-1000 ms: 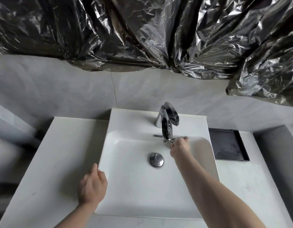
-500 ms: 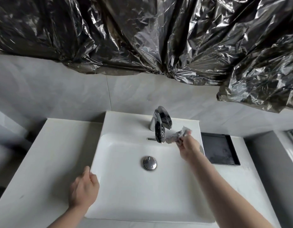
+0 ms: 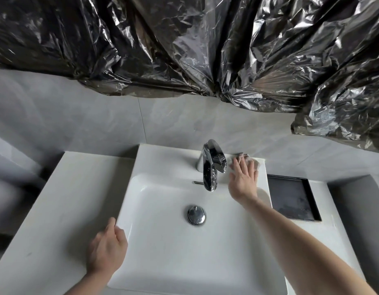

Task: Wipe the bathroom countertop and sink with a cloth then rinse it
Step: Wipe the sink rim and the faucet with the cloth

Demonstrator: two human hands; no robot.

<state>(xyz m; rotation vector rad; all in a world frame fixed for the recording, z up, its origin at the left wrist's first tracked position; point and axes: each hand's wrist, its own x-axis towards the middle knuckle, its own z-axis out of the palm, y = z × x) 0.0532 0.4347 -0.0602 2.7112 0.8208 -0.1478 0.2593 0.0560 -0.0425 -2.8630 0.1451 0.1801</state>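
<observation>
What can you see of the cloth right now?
The cloth is a small pale grey, thin, crumpled piece, mostly hidden under the right hand. It lies flat on the sink's back ledge, just right of the faucet. The hand's straight fingers press it down; only its far edges show.

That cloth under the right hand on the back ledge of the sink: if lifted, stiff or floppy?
Probably floppy: the cloth lies crumpled and flattened under the straight fingers of the right hand. It looks thin and small, so likely light. On the glossy sink ledge it should slide easily when pushed.
</observation>
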